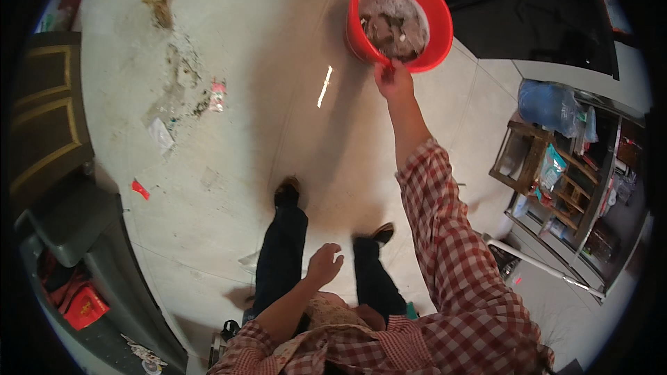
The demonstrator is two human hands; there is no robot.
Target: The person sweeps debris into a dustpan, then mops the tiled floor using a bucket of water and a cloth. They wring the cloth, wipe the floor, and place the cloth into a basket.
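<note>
At the top right of the view, my right hand grips the near rim of a round red plastic bucket. Murky, foamy water with greyish material in it, perhaps wet cloth, fills part of the bucket. My right arm is stretched far out ahead of me. My left hand hangs in front of my body above my legs, its fingers apart and holding nothing. Between my left hand and the bucket lies the pale tiled floor.
Dirt and debris, a pink packet, a white scrap and a red scrap lie on the floor at left. A dark grey sofa stands lower left. At right are a wooden stool and a cluttered rack.
</note>
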